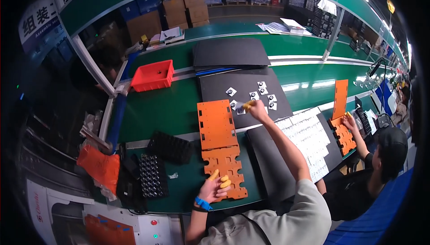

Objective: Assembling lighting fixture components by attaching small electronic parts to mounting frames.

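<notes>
An orange panel (pixel 218 124) with slots and notched edges lies lengthwise before me, its lower half cut into tabs. My left hand (pixel 214 188), with yellow finger covers and a blue wristband, rests over the panel's near end, fingers apart. Stretched forward, my right hand (pixel 257 110) has its yellow-covered fingertips pressed together beside the small white square cards with dark round parts (pixel 262 91). Several of these lie on a black board (pixel 215 84). Whatever sits between the right fingertips is too small and blurred to name.
Left of the panel are a black tray of round parts (pixel 153 176) and another black tray (pixel 170 147). A red bin (pixel 152 76) stands farther back, and an orange bagged bundle (pixel 98 164) lies far left. At right, printed sheets (pixel 307 142) adjoin a co-worker (pixel 376 173) handling another orange panel (pixel 341 133).
</notes>
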Motion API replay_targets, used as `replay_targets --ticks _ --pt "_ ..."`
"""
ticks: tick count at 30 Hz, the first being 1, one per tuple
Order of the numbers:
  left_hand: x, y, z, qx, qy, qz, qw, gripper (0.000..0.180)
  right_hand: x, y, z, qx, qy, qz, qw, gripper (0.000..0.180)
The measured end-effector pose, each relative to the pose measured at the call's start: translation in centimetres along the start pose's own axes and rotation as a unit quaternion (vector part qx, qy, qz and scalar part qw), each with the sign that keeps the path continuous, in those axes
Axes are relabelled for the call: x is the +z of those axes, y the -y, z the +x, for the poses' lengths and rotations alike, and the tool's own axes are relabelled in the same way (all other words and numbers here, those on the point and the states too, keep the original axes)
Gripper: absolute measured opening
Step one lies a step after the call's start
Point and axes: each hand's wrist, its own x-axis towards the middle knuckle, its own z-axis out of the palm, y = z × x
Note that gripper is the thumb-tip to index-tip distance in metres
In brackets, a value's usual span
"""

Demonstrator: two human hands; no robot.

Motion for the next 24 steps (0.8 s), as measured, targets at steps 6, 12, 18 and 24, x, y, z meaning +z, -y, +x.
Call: replay_targets --ticks 6,12,18,24 --pt "-0.1 -0.4 -0.1 0.002 -0.024 -0.024 0.999 0.05 -0.2 -8.2 10.4 0.115 -0.187 -0.142 0.965 0.025" --pt "-1.5 2.2 0.3 -0.014 -0.016 -0.022 1.0 0.05 -0.4 -3.1 4.6 0.086 -0.208 -0.223 0.948 0.04" --pt "-0.7 6.7 -0.3 -0.017 -0.099 0.08 0.992 0.048 -5.7 -2.2 -11.3 -0.032 -0.258 -0.197 0.945 0.027" --pt "-0.5 9.3 -0.5 -0.024 -0.102 0.093 0.99 0.048 -6.2 -6.3 -16.9 -0.081 -0.087 -0.437 0.892 0.081"
